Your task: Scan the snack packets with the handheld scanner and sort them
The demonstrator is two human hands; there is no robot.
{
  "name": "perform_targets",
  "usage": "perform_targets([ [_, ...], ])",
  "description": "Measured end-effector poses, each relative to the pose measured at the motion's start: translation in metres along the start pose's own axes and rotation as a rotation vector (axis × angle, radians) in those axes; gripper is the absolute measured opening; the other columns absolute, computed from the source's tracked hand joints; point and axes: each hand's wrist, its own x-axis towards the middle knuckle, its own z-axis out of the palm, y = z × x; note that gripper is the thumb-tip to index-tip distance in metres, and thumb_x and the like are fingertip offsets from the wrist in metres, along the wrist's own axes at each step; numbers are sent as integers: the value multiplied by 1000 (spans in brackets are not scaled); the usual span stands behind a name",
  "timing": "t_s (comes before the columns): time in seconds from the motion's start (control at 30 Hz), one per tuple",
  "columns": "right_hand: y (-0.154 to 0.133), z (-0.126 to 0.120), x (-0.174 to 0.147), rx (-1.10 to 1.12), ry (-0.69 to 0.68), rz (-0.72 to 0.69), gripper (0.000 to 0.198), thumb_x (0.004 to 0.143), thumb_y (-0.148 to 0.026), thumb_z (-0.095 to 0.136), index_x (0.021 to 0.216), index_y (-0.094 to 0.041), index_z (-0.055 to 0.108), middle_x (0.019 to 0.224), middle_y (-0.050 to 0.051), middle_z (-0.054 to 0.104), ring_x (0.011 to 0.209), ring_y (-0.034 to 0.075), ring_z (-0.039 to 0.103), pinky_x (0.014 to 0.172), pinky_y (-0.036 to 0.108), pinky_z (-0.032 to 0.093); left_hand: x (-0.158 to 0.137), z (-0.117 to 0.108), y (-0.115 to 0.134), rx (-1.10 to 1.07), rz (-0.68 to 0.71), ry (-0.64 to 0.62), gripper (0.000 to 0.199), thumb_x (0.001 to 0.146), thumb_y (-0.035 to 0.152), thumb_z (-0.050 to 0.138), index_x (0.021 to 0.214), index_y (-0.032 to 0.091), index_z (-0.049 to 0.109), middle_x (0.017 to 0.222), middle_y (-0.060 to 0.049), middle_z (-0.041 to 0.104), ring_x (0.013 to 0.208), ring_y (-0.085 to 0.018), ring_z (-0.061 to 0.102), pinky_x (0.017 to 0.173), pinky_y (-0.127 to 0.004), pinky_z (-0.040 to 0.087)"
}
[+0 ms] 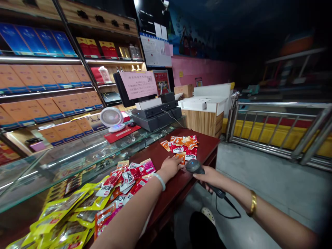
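Observation:
My right hand [211, 178] is wrapped around the handle of a black barcode scanner [195, 166], whose head points left over the edge of the dark red table. My left hand [169, 167] lies low over the tabletop, fingers stretched out, its fingertips at an orange snack packet [180, 158]. That packet sits at the near side of a small pile of red and orange snack packets [178, 147]. Beside my left forearm is a larger heap of red, white and pink snack packets [129, 176]. Nearer lie several yellow snack bags [70, 214], partly hidden by my arm.
A glass display counter [85, 157] runs along the left, bearing a small white fan [112, 119] and a cash register [158, 116]. Boxed goods fill the shelves [46, 93] behind. A metal railing [280, 105] stands at right. The scanner cable [233, 217] hangs below my right hand.

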Motion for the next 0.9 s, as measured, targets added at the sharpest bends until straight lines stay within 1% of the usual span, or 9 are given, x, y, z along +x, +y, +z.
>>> perform_targets([
  [0.07, -2, -1, 0, 6, -1, -3, 36, 83, -47, 68, 97, -18, 52, 58, -7, 58, 35, 9, 55, 31, 18, 42, -14, -7, -11, -56, 21, -20, 35, 92, 46, 49, 121, 34, 65, 134, 0, 61, 128, -21, 51, 112, -35, 31],
  [0.13, -8, 2, 2, -4, -7, 0, 34, 84, -46, 67, 96, -18, 53, 59, -7, 58, 34, 9, 54, 30, 18, 41, -25, -13, -19, -90, -30, 15, 31, 90, 45, 53, 111, 30, 69, 121, -1, 68, 114, -19, 60, 103, -29, 40],
  [0.2, -15, 9, 5, 1, -17, -15, 30, 86, -43, 66, 97, -19, 53, 59, -7, 57, 34, 8, 54, 30, 17, 41, -31, -15, -19, -21, -196, 131, 38, 84, 50, 59, 109, 23, 68, 114, -8, 69, 108, -23, 61, 96, -31, 43],
  [0.27, -22, 17, 6, 22, -36, -46, 29, 87, -41, 65, 101, -20, 52, 59, -8, 57, 34, 8, 54, 30, 16, 40, -31, -13, -15, 103, -386, 225, 55, 77, 61, 63, 108, 16, 67, 113, -15, 67, 111, -30, 58, 96, -37, 43],
  [0.3, -25, 20, 6, 28, -42, -57, 29, 87, -40, 65, 103, -20, 52, 59, -8, 57, 34, 8, 54, 30, 16, 40, -29, -11, -12, 148, -446, 235, 61, 74, 65, 63, 107, 14, 66, 114, -18, 66, 114, -33, 56, 97, -40, 42],
  [0.37, -31, 24, 4, 23, -39, -66, 30, 87, -41, 66, 104, -20, 52, 60, -8, 57, 34, 8, 54, 31, 16, 41, -24, -7, -7, 160, -503, 186, 61, 72, 65, 65, 105, 13, 66, 115, -19, 65, 116, -35, 56, 95, -40, 43],
  [0.5, -37, 23, -3, 10, -9, -59, 32, 86, -42, 66, 104, -20, 52, 59, -8, 57, 35, 8, 55, 31, 17, 41, -20, -7, -9, -64, -514, 102, 49, 75, 46, 70, 112, 17, 59, 110, -13, 69, 103, -26, 65, 80, -30, 46],
  [0.63, -43, 22, -6, 28, 18, -74, 28, 87, -43, 65, 92, -19, 51, 60, -7, 57, 35, 8, 55, 31, 17, 41, -33, -12, -24, -147, -446, 149, 44, 75, 35, 72, 113, 19, 56, 111, -9, 69, 97, -22, 66, 74, -25, 44],
  [0.9, -66, 48, -5, 19, -26, -121, 29, 89, -44, 61, 82, -19, 50, 51, -8, 51, 35, 9, 53, 31, 17, 43, -80, -22, -41, -135, -436, 170, 40, 73, 37, 73, 103, 18, 57, 100, -7, 70, 88, -20, 65, 70, -25, 43],
])
